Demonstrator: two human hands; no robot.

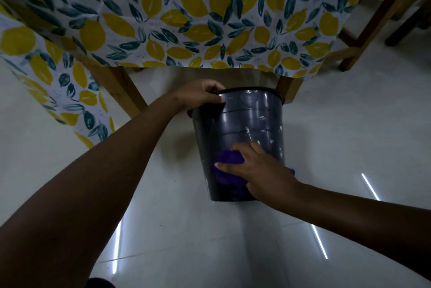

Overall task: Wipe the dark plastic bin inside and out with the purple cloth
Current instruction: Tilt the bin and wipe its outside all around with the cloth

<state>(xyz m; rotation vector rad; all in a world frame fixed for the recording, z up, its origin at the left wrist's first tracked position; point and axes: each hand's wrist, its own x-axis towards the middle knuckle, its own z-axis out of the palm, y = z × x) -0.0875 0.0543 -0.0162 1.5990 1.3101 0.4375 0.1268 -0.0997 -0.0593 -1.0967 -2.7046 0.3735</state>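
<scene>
At about nine o'clock of the frame's centre, the left hand (202,94) is curled over the rim of the dark, glossy, tapered plastic bin (242,124), fingers pressed onto the lip and thumb on the outer wall. The bin stands on the pale tiled floor (163,217) just in front of a wooden table leg (290,89), beneath a hanging lemon-print tablecloth (186,19). At roughly five o'clock on the bin's wall, the bunched purple cloth (227,159) is pressed flat against the plastic by the right hand (258,169), fingers spread over it rather than pinching.

The likely risks are judged to be these: the smooth floor could let the bin slide or tip if the rim hold slackens — and the loosely bunched cloth could slip from under the open palm. The inside appears not yet reached.
</scene>
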